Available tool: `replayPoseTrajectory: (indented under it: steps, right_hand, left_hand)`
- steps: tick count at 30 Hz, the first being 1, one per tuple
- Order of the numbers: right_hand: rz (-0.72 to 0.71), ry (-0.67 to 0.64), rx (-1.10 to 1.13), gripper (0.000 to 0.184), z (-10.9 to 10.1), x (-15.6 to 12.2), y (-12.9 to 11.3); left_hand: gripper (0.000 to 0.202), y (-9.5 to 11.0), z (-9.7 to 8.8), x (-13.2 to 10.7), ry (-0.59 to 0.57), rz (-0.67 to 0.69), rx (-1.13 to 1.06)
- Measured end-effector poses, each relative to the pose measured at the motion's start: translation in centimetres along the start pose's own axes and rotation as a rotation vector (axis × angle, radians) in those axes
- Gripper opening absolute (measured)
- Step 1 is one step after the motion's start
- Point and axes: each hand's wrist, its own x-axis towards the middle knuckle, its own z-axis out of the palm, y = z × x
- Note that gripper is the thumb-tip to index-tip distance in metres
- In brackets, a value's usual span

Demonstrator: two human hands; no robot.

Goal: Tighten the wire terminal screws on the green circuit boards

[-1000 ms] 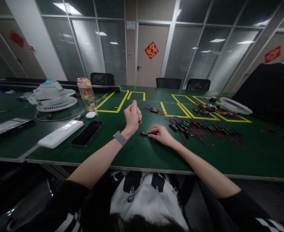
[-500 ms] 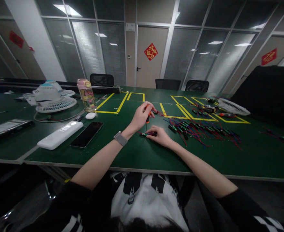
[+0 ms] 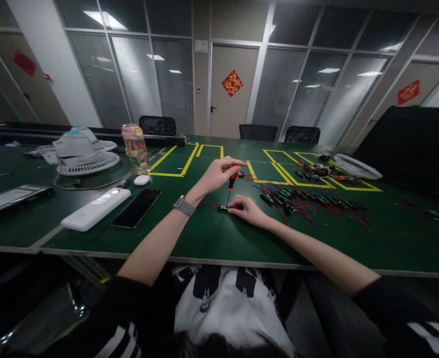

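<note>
My left hand point(image 3: 218, 174), with a grey-banded watch on the wrist, grips an orange and black screwdriver point(image 3: 231, 183) between thumb and fingers, the upper fingers stretched over the handle's top. The screwdriver stands nearly upright, its thin shaft coming down at a small green circuit board point(image 3: 223, 208) on the table. A red wire runs left from this board. From the right side, my right hand point(image 3: 251, 211) pinches the board's end; its fingertips partly cover it.
Right of my hands lies a spread of circuit boards with red and blue wires point(image 3: 309, 199). On the left are a black phone point(image 3: 137, 209), a white oblong device point(image 3: 96, 209), a drink bottle point(image 3: 135, 151) and white fans point(image 3: 88, 163). Yellow tape point(image 3: 167, 174) marks the green table.
The fingers of my left hand have straightened over the screwdriver's top, showing more of its handle. My right hand stays at the board. The red wire on the left shows more clearly.
</note>
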Motion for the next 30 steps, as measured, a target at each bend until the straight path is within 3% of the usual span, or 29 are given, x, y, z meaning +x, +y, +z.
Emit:
replayPoseTrajectory:
  steps: [3,9,11,17,20,25,30]
  right_hand:
    - [0.004,0.019,-0.006,0.014,0.0,-0.1,-0.3]
    - [0.018,0.026,-0.031,0.013,0.1,-0.2,-0.7]
    - [0.037,0.043,-0.043,0.012,0.3,-0.2,-0.8]
    - [0.014,0.045,-0.040,0.011,0.2,-0.2,-0.9]
    - [0.007,0.039,-0.030,0.012,0.1,-0.2,-1.0]
    - [0.021,0.055,-0.055,0.014,0.2,-0.1,-0.9]
    - [-0.007,0.063,-0.098,0.012,0.4,0.0,-0.6]
  left_hand:
    - [0.026,-0.2,0.6,-0.5,-0.020,-0.019,-0.098]
    - [0.019,-0.8,2.1,-1.3,0.260,0.037,0.070]
    - [0.019,-0.8,2.0,-1.4,0.239,0.042,0.043]
    - [0.025,0.1,1.2,-1.8,0.037,0.000,-0.126]
    - [0.020,0.2,1.4,-1.9,0.066,0.002,-0.133]
    - [0.016,-0.4,1.6,-1.8,0.222,-0.007,-0.064]
    - [0.019,-0.5,0.3,-1.8,0.113,0.021,-0.053]
